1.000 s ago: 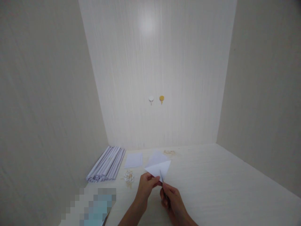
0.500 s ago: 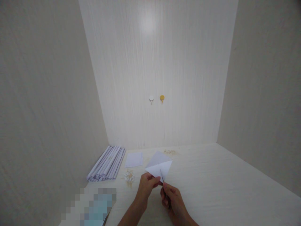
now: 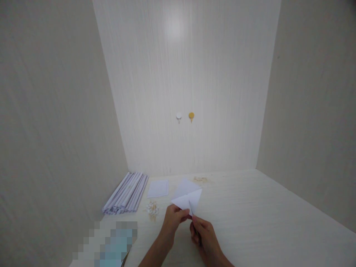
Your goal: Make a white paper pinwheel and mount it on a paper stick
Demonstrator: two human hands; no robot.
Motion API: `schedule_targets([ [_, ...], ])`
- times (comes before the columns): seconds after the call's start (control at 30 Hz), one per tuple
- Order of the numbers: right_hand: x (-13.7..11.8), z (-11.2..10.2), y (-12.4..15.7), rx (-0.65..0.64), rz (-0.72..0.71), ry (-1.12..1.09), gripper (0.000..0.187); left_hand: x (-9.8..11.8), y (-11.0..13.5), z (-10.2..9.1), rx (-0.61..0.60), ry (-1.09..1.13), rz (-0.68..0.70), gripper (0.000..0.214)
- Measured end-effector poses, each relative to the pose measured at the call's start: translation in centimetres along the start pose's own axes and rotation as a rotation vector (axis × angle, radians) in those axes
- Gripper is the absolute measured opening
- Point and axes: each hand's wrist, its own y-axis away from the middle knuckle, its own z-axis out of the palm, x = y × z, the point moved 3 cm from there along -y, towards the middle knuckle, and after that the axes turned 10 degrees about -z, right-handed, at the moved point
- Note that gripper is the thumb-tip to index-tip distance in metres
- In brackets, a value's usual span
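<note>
My left hand (image 3: 172,219) pinches the near corner of a white folded sheet of paper (image 3: 187,194) held just above the table. My right hand (image 3: 204,237) is closed around a thin dark tool (image 3: 190,208) whose tip rests against the paper's near corner. Both hands meet at the bottom centre of the head view, over the pale wooden table (image 3: 250,215).
A bundle of rolled white paper tubes (image 3: 126,193) lies at the left against the wall. A small white sheet (image 3: 158,188) and a heap of small pale pieces (image 3: 152,209) lie near it. Tan scraps (image 3: 200,180) sit by the back wall, which carries two hooks (image 3: 185,116).
The paper's far corner shifted slightly between frames; the hands stay almost in the same place.
</note>
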Motion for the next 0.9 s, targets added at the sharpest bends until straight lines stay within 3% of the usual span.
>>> schedule_targets([
  [0.17,-0.1,0.0,0.0,-0.022,-0.020,0.075,0.042,0.0,-0.3,-0.2,0.028,0.080,0.007,0.012],
  [0.4,0.1,-0.3,-0.2,-0.025,-0.009,0.077,0.040,-0.6,-2.1,-1.4,0.041,0.136,0.120,0.031],
  [0.9,0.2,-0.3,-0.2,-0.031,0.001,0.049,0.036,0.0,-1.4,-1.0,0.010,0.144,0.107,0.033],
])
